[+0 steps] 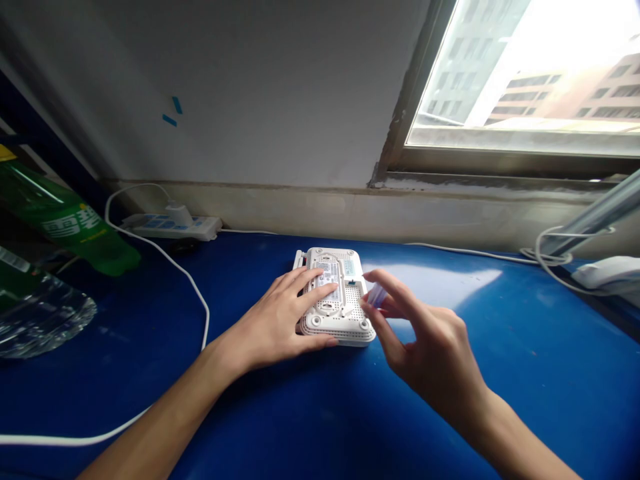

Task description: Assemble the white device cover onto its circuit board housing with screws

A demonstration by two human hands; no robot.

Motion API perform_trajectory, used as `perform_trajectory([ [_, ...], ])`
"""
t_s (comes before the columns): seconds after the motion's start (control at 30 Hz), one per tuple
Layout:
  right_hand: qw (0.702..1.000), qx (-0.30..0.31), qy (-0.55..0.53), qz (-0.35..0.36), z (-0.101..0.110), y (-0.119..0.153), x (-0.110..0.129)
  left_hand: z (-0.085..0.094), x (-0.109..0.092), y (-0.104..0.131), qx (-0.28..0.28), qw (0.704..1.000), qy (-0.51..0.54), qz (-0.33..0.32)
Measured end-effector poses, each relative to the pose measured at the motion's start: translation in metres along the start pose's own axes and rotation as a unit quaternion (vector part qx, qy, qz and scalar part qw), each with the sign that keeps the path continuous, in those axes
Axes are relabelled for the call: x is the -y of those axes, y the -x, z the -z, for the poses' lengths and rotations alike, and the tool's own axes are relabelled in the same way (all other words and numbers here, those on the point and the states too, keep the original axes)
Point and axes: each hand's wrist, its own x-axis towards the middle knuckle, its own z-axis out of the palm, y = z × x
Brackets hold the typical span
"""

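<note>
A white box-shaped device [353, 308] with small vent holes, labels and round feet lies on the blue table. My left hand [285, 310] rests on its left part, fingers spread over the label and the thumb along the near edge. At the device's right side, my right hand [420, 327] pinches a small translucent, purplish piece [377, 295] between thumb and fingers. The fingertips are beside a recess in the device; whether the piece touches it cannot be made out.
Green bottle [95, 233] and clear bottle [45, 313] stand at the left. Behind them is a power strip [203, 229] with a plug. A white cable [193, 287] curves across the blue table [320, 413]. At the right are a metal pole [590, 213] and a white object [610, 275].
</note>
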Motion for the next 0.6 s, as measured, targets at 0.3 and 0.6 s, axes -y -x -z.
perform_trajectory([
  [0.3,0.972,0.073,-0.202,-0.097,-0.001,0.0,-0.015,0.003,0.003,-0.002,0.002,1.0,0.022,0.004],
  [0.6,0.852,-0.002,-0.434,-0.293,0.004,-0.015,-0.033,0.008,0.01,-0.006,0.041,0.996,0.076,-0.007],
])
